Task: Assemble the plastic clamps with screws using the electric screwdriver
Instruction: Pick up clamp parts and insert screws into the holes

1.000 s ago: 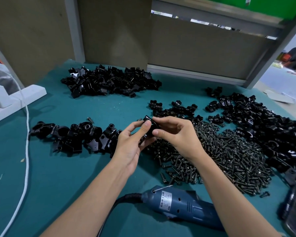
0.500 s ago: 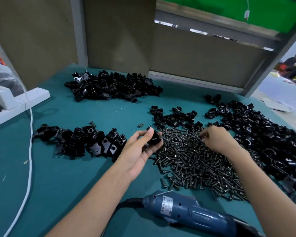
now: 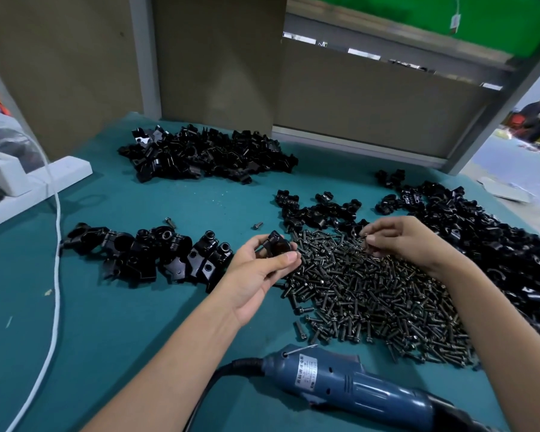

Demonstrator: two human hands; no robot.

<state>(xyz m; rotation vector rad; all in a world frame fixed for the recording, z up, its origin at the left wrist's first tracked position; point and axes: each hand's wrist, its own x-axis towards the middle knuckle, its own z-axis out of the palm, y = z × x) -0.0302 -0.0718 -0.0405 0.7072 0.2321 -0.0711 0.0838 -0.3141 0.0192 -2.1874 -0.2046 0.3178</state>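
My left hand (image 3: 256, 272) grips a black plastic clamp (image 3: 276, 246) between thumb and fingers, just left of the heap of dark screws (image 3: 371, 294) on the teal table. Over the far edge of that heap, my right hand (image 3: 399, 241) pinches a screw (image 3: 366, 236) with its fingertips. The blue electric screwdriver (image 3: 356, 388) lies on the table close to me, below both hands, untouched.
Black clamp parts lie in heaps: a row at the left (image 3: 150, 254), one at the back (image 3: 206, 157), a small one mid-table (image 3: 318, 210), a large one at the right (image 3: 487, 238). A white cord (image 3: 56, 275) runs down the left. Two stray screws (image 3: 258, 225) lie apart.
My right hand left the clamp, went right to the screw heap and now pinches a screw there. My left hand kept holding the clamp.
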